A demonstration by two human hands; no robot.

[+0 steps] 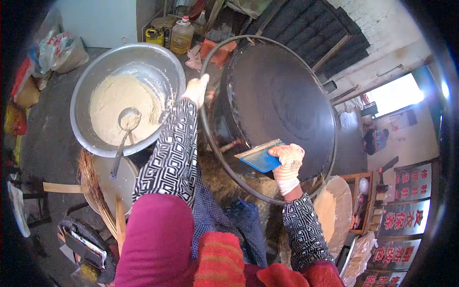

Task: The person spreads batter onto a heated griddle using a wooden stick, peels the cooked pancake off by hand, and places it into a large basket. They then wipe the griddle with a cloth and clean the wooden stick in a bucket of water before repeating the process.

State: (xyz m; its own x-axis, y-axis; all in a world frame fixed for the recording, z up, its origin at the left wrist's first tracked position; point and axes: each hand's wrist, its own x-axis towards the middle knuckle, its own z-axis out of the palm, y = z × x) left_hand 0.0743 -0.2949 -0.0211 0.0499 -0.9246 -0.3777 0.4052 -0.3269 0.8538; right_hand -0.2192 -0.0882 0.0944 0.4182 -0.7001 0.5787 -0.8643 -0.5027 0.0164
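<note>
blue scraper (260, 160) sat over near side of dark round griddle (291, 91); gloved right hand (287, 160) pinched its body. whether edge touched surface, i couldn't tell. left hand (195, 91), also gloved, lay at metal ring (202, 118) around griddle; couldn't tell if fingers wrapped it. my judgement from afar: light, even pressure along whole edge suited that flat surface, sleeve (306, 232) kept clear. farther left: basin (167, 79) of pale batter (107, 107), ladle (121, 149) resting inside.

- I see a flat, dark grey floor (53, 117) at left.
- Upper right, I get a stained whitish wall (382, 19).
- White light glares through a bright rectangular opening (396, 95).
</note>
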